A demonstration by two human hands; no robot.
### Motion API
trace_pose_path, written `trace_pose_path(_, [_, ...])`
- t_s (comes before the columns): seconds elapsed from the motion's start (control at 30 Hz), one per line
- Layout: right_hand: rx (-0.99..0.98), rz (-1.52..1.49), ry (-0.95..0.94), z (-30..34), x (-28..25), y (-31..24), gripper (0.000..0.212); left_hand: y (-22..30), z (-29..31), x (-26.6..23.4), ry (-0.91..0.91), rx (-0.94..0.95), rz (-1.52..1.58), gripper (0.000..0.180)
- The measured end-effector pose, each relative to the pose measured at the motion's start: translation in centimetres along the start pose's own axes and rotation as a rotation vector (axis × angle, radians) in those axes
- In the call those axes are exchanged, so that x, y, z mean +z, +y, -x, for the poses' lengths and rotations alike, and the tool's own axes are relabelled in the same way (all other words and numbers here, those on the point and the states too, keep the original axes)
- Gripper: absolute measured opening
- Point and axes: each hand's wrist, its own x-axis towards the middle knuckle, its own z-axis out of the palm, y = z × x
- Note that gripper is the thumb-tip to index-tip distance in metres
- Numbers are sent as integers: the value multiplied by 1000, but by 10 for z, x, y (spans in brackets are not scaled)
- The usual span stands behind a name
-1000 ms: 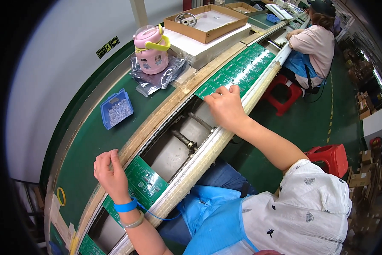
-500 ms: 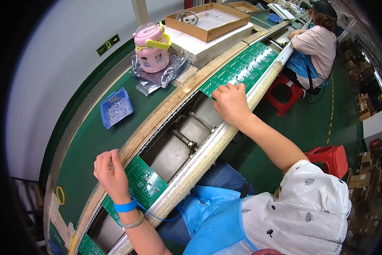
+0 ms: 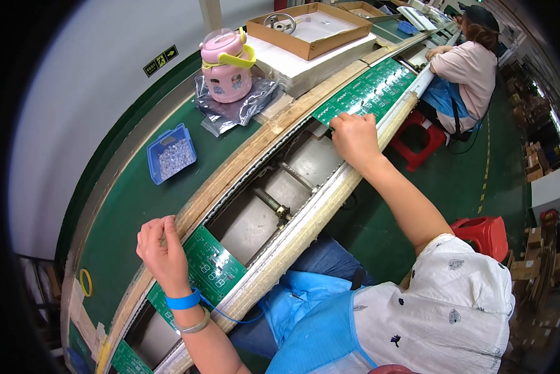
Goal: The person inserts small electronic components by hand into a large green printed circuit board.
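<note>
My right hand (image 3: 356, 138) is at the near edge of a long green circuit board (image 3: 374, 91), with bent fingers on that edge. The board lies between the rails of a conveyor track (image 3: 320, 215). My left hand (image 3: 162, 254), wearing a blue wrist strap (image 3: 184, 301) with a cord and a bangle, hovers by the wooden ledge at the lower left. Its fingers are curled in against the thumb; whatever they hold is hidden. Beneath and beside that wrist, a second green circuit board (image 3: 216, 265) sits in the track, partly covered by the arm.
Another board (image 3: 129, 360) lies lower in the track. On the green bench are a blue bin (image 3: 157, 176) of small clear parts, a pink jug (image 3: 230, 84) on a silvery bag (image 3: 212, 116), and a cardboard tray (image 3: 342, 42). A co-worker (image 3: 467, 71) sits farther along; red stools (image 3: 484, 235) stand right.
My right hand and the long circuit board have slid farther along the track, away to the upper right. The left hand stays nearly in place.
</note>
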Motion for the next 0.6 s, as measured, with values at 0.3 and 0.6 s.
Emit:
trace_pose_path(0.3, [68,74,-28,-14,22,49,10,-1,1,1,-26,-12,-6,12])
trace_pose_path(0.6, [134,136,-24,-32,51,108,9,-1,1,4,-41,-60,0,13])
